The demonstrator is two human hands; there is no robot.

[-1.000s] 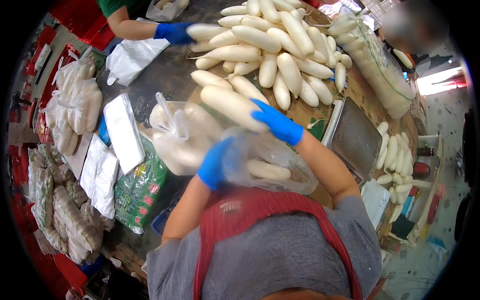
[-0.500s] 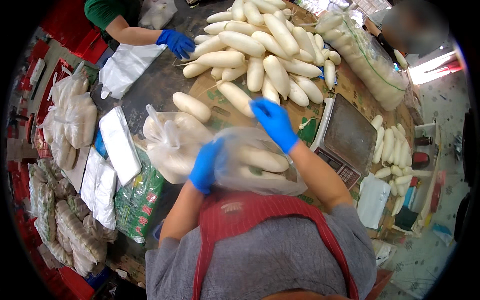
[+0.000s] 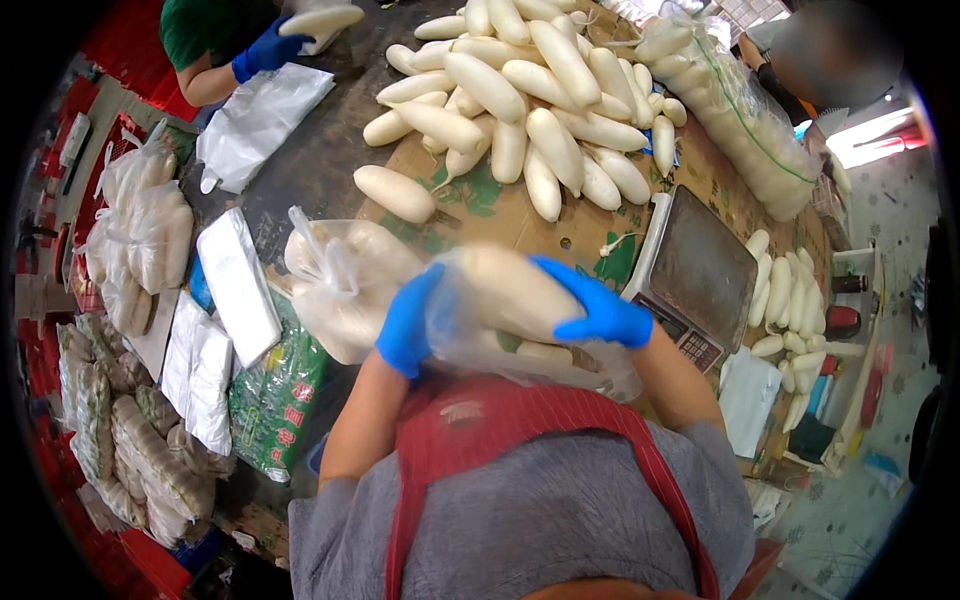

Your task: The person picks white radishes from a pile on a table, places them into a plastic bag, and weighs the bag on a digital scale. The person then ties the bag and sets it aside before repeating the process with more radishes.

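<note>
My right hand (image 3: 600, 310), in a blue glove, grips a large white radish (image 3: 505, 280) over the clear plastic bag (image 3: 465, 350) before me. My left hand (image 3: 405, 320), also gloved, holds the bag's near-left side, its fingertips partly behind the film. More radishes lie inside that bag, partly hidden. Just left of it sits a knotted bag of radishes (image 3: 340, 300). A single radish (image 3: 393, 193) rests on the cardboard beyond, below a large radish pile (image 3: 510, 100).
A scale (image 3: 690, 260) stands right; smaller radishes (image 3: 790, 295) lie beyond. A long bagged row (image 3: 730, 125) is at back right. Bag stacks (image 3: 230, 280) and filled bags (image 3: 140, 230) lie left. A co-worker's blue-gloved hand (image 3: 265, 50) holds a radish; another person (image 3: 760, 65) is upper right.
My right hand took a radish from near the pile and brought it down to the bag. The co-worker's hand lifted a radish away leftward from the pile.
</note>
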